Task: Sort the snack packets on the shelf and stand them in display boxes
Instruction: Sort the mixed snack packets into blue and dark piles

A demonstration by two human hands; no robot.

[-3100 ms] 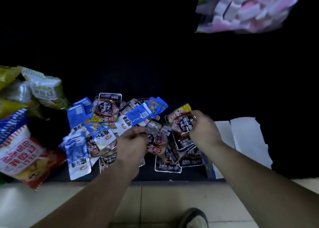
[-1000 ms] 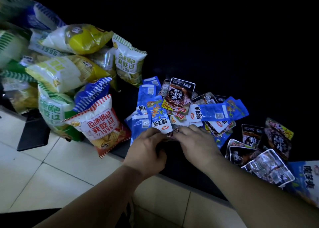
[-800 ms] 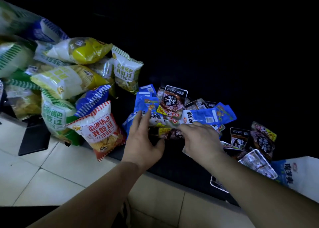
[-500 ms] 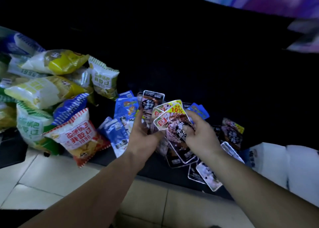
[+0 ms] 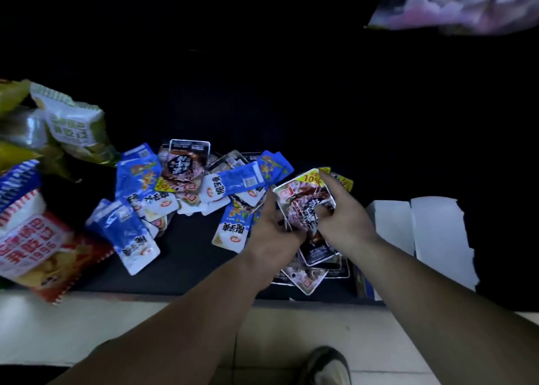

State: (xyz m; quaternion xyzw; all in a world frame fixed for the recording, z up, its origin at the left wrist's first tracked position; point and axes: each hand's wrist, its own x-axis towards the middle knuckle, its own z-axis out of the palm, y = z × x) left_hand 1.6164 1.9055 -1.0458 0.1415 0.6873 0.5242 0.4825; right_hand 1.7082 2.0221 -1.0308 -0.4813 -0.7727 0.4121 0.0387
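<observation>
A loose heap of small snack packets lies on the dark shelf [image 5: 189,256]: blue-and-white ones [image 5: 137,239] to the left and dark brown ones [image 5: 185,163] at the back. Both hands hold a fanned stack of dark brown packets [image 5: 303,192] with yellow "10%" corners over the shelf's front right. My left hand [image 5: 274,233] grips the stack's lower left edge. My right hand [image 5: 344,218] pinches it from the right, thumb on the top packet. More dark packets [image 5: 309,276] lie underneath. A white display box [image 5: 423,233] with open flaps stands right of my hands.
Big puffed chip bags crowd the left end: a red-and-white one [image 5: 38,247] overhangs the shelf edge, a green-and-white one [image 5: 73,125] lies behind. A pink-and-white pack [image 5: 455,2] hangs at the top right. Pale floor tiles and my shoe [image 5: 329,367] lie below the shelf.
Both hands dug into the heap, lifted out a stack of dark brown packets and carried it right toward the white box. The view swung right with them.
</observation>
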